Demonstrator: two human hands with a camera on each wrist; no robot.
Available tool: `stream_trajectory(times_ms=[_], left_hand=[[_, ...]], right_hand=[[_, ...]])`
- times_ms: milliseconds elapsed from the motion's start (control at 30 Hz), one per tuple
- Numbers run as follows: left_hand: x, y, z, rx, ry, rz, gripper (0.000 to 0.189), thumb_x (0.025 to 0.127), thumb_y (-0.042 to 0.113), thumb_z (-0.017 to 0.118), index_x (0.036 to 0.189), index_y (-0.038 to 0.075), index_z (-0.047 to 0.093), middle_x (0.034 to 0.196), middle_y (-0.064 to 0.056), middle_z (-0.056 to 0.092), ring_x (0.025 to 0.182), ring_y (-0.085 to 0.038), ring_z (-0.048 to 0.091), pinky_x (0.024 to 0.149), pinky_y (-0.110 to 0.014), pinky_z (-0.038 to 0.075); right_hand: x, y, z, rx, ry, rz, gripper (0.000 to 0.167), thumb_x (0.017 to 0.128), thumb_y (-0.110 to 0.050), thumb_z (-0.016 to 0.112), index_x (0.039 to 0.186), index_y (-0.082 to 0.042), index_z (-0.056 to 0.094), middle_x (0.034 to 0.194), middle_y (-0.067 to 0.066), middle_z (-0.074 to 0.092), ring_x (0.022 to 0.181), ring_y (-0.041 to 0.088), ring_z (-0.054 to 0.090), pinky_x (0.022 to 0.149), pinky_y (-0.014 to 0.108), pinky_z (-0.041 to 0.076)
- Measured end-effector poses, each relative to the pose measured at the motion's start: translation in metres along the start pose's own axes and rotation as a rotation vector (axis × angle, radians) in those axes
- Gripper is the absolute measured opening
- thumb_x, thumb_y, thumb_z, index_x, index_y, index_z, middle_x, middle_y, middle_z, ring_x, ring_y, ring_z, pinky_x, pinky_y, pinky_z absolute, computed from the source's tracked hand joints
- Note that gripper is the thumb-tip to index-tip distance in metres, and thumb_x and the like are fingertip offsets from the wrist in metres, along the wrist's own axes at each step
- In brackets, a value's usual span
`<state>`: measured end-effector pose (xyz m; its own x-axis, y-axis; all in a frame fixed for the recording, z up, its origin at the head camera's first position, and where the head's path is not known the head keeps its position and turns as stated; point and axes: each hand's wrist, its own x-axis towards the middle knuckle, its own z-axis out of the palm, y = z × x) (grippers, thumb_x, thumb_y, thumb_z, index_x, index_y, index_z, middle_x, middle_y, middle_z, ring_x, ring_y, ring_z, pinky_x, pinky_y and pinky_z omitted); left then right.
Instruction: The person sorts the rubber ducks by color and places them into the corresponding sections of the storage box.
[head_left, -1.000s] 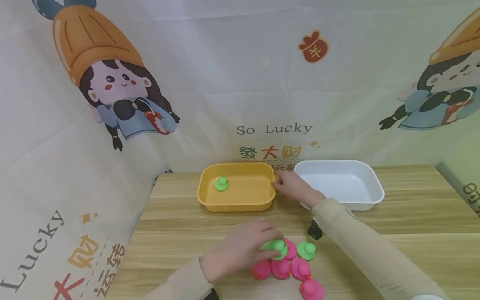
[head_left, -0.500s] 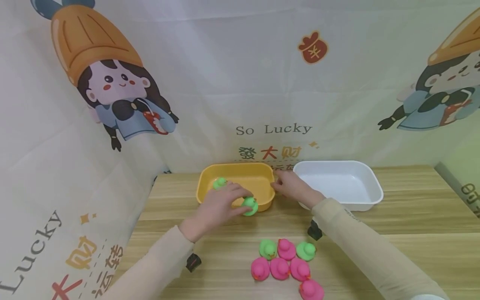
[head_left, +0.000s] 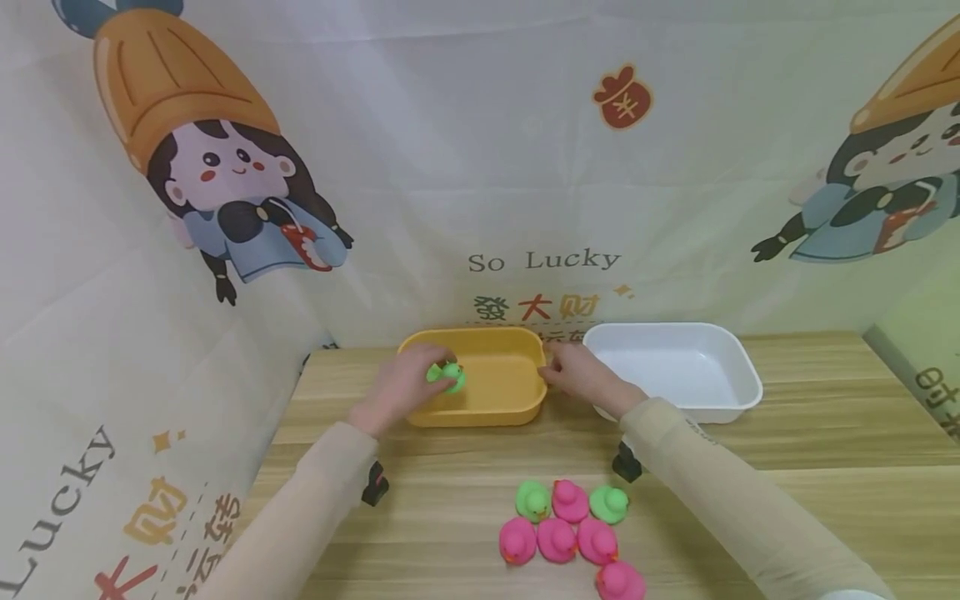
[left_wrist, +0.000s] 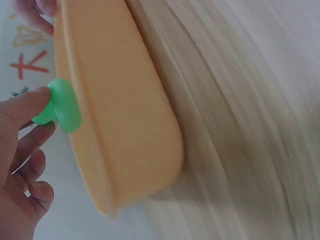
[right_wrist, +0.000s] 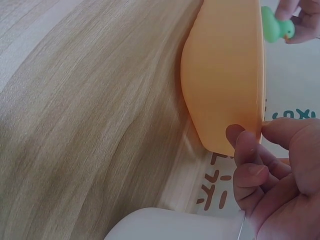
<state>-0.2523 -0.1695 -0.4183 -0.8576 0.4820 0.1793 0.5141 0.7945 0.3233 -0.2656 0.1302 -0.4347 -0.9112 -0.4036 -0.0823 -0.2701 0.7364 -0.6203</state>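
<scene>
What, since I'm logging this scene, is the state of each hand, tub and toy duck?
Left hand: pinching a green toy duck
Green toy duck: held over the yellow tub
Yellow tub: upright, open-topped
Right hand: pinching the yellow tub's end
White tub: upright, open-topped
Two other green toy ducks: sitting on the table
Five pink toy ducks: sitting on the table

The left hand (head_left: 405, 379) has carried a green duck (head_left: 453, 379) from the other ducks (head_left: 557, 540) near the front edge of the table (head_left: 442, 517) (crossing its middle) to above the left end of the yellow tray (head_left: 504, 385).
</scene>
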Motion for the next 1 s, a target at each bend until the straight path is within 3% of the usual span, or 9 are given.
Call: stream_trajectory(times_ms=[167, 333, 533, 833, 1000], left_hand=[[0.001, -0.019, 0.005, 0.03, -0.01, 0.008, 0.024, 0.092, 0.017, 0.08, 0.113, 0.007, 0.073, 0.108, -0.009, 0.074, 0.105, -0.031, 0.067, 0.088, -0.049, 0.056], [0.002, -0.028, 0.009, 0.095, -0.033, 0.031, 0.024, 0.087, 0.015, 0.084, 0.107, 0.008, 0.073, 0.105, -0.008, 0.075, 0.104, -0.032, 0.065, 0.095, -0.051, 0.052], [0.003, -0.03, 0.013, 0.165, -0.092, -0.009, 0.024, 0.086, 0.017, 0.083, 0.106, 0.009, 0.074, 0.104, -0.008, 0.074, 0.101, -0.031, 0.061, 0.095, -0.054, 0.048], [0.005, -0.032, 0.018, 0.251, -0.126, -0.037, 0.024, 0.088, 0.02, 0.084, 0.105, 0.009, 0.073, 0.106, -0.009, 0.075, 0.1, -0.031, 0.06, 0.103, -0.057, 0.044], [0.005, -0.032, 0.02, 0.27, -0.143, -0.049, 0.025, 0.088, 0.023, 0.084, 0.106, 0.009, 0.072, 0.105, -0.01, 0.075, 0.097, -0.03, 0.06, 0.099, -0.054, 0.045]], right_hand=[[0.0, -0.001, -0.001, 0.004, -0.006, 0.004, 0.056, 0.104, -0.015, 0.061, 0.149, 0.013, 0.043, 0.084, 0.008, 0.069, 0.058, 0.014, 0.059, 0.057, 0.026, 0.049], [-0.001, -0.002, -0.001, -0.008, 0.001, -0.001, 0.056, 0.103, -0.015, 0.061, 0.149, 0.012, 0.043, 0.085, 0.009, 0.07, 0.058, 0.014, 0.059, 0.057, 0.025, 0.05], [0.0, -0.002, 0.0, -0.017, 0.001, 0.004, 0.056, 0.104, -0.016, 0.061, 0.149, 0.012, 0.043, 0.085, 0.009, 0.07, 0.059, 0.014, 0.06, 0.057, 0.026, 0.049], [0.001, -0.001, 0.001, -0.021, 0.003, 0.012, 0.056, 0.105, -0.015, 0.061, 0.149, 0.013, 0.042, 0.089, 0.01, 0.071, 0.062, 0.014, 0.062, 0.058, 0.026, 0.051], [0.001, 0.0, 0.001, -0.039, 0.013, -0.005, 0.054, 0.104, -0.014, 0.061, 0.147, 0.013, 0.045, 0.086, 0.01, 0.072, 0.059, 0.014, 0.062, 0.057, 0.026, 0.051]])
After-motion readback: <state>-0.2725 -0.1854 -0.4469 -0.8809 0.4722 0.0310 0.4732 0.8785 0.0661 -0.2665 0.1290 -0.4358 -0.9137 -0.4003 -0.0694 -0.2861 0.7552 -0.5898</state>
